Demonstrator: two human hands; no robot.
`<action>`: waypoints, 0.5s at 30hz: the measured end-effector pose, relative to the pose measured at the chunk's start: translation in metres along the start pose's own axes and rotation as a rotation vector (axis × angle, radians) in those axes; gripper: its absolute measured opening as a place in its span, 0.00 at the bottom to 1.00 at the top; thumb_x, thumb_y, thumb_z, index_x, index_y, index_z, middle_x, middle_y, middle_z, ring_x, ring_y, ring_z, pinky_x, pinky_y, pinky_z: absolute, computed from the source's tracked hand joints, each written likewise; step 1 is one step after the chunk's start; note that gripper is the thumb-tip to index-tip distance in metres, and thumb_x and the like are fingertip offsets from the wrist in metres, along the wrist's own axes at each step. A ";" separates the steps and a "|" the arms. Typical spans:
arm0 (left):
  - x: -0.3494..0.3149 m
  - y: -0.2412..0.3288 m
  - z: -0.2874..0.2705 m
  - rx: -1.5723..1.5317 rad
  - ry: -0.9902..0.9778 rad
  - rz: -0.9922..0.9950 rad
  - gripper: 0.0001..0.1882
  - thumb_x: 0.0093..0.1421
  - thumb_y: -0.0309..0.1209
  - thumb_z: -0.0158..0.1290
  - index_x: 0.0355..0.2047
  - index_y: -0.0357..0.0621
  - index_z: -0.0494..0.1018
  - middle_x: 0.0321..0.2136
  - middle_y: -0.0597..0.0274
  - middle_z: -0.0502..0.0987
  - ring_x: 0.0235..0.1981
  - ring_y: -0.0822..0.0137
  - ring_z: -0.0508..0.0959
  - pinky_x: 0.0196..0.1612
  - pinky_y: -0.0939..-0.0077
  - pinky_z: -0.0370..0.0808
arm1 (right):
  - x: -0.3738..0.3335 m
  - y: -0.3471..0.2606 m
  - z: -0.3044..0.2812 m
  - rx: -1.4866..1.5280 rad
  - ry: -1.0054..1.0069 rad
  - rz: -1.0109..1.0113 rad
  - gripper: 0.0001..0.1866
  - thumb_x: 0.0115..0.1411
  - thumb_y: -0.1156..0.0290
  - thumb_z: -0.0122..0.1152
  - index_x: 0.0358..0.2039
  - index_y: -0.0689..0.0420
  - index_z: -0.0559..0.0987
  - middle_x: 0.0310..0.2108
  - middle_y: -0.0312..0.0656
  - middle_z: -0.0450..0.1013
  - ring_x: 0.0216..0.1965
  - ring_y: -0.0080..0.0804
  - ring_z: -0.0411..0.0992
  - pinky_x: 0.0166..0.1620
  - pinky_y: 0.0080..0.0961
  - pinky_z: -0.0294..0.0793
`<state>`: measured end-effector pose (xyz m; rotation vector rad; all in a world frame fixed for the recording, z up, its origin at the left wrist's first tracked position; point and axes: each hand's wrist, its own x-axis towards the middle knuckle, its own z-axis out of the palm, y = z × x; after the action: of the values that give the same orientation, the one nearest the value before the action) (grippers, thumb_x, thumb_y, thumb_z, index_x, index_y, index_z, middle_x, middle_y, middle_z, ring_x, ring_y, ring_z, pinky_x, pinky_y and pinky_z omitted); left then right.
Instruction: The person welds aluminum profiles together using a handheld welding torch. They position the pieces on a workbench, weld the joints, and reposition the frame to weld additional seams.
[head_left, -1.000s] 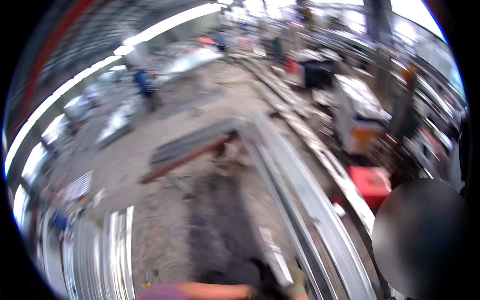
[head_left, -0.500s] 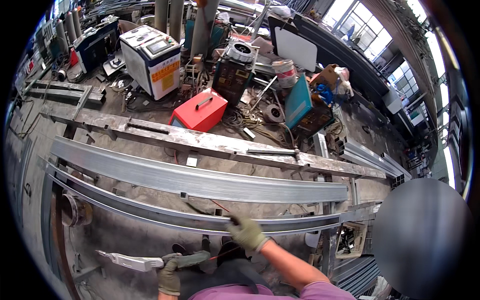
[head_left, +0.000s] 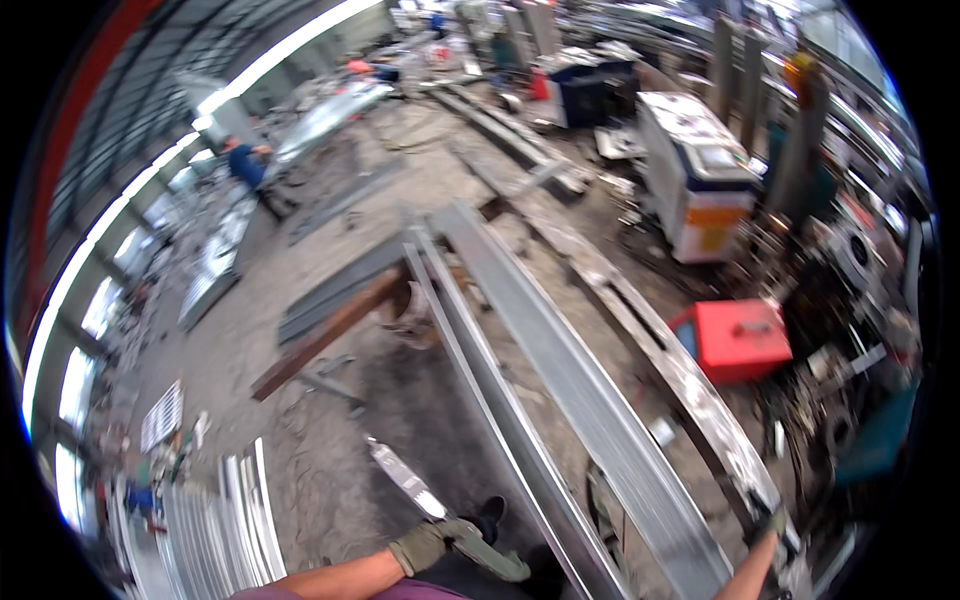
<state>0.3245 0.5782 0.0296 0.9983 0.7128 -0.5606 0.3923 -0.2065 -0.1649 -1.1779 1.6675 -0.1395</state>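
My left hand (head_left: 425, 547), in a grey-green glove, is closed round the green-wrapped rear part of a handheld welding torch (head_left: 405, 480). The torch's white body and narrow tip point away from me over the floor. My right hand (head_left: 768, 523), also gloved, reaches to the near right end of the rusty, whitish steel beam (head_left: 690, 385). Blur and the lower picture edge hide what its fingers do; something dark lies against them. Between my hands run a narrow channel-shaped metal profile (head_left: 490, 400) and a wide flat galvanized profile (head_left: 575, 385), lying side by side.
Right of the beam stand a red box-shaped machine (head_left: 742, 340) and a white-and-blue cabinet (head_left: 697, 170), with cables and scrap about them. A brown steel bar (head_left: 325, 340) juts out at left. Stacked metal profiles (head_left: 215, 520) lie lower left. Another person (head_left: 250, 170) in blue stands far left.
The view has swung left, bringing in the far-left workshop. My right hand has left the narrow profile and reached across to the rusty beam. The torch stays in my left hand.
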 end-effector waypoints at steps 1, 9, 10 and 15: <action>-0.002 -0.010 0.000 -0.014 -0.022 -0.038 0.12 0.70 0.32 0.61 0.43 0.33 0.85 0.40 0.53 0.88 0.44 0.60 0.87 0.55 0.66 0.83 | -0.002 -0.002 0.008 -0.075 0.008 -0.070 0.41 0.64 0.27 0.61 0.32 0.62 0.82 0.19 0.43 0.75 0.22 0.40 0.74 0.23 0.41 0.72; -0.007 -0.009 0.023 0.041 0.064 0.070 0.12 0.72 0.32 0.57 0.44 0.39 0.87 0.40 0.65 0.87 0.41 0.69 0.82 0.47 0.73 0.77 | -0.128 -0.050 0.047 -0.564 0.040 -0.471 0.38 0.65 0.31 0.62 0.32 0.61 0.83 0.19 0.42 0.75 0.21 0.39 0.73 0.24 0.42 0.70; 0.001 -0.009 0.014 0.009 0.045 0.077 0.12 0.73 0.33 0.57 0.44 0.39 0.87 0.39 0.65 0.87 0.41 0.69 0.81 0.46 0.73 0.77 | -0.147 -0.053 0.055 -0.594 0.040 -0.509 0.37 0.65 0.31 0.63 0.32 0.61 0.83 0.19 0.42 0.75 0.20 0.39 0.72 0.24 0.42 0.69; 0.032 0.024 -0.020 -0.144 -0.011 0.041 0.13 0.74 0.34 0.54 0.41 0.40 0.85 0.35 0.65 0.85 0.37 0.68 0.80 0.44 0.72 0.77 | -0.251 -0.050 0.094 -0.674 0.026 -0.691 0.35 0.65 0.34 0.64 0.32 0.60 0.83 0.19 0.41 0.75 0.20 0.38 0.71 0.24 0.43 0.68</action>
<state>0.3568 0.6037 0.0119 0.8736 0.7112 -0.4723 0.4900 -0.0045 -0.0101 -2.2444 1.2860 -0.0136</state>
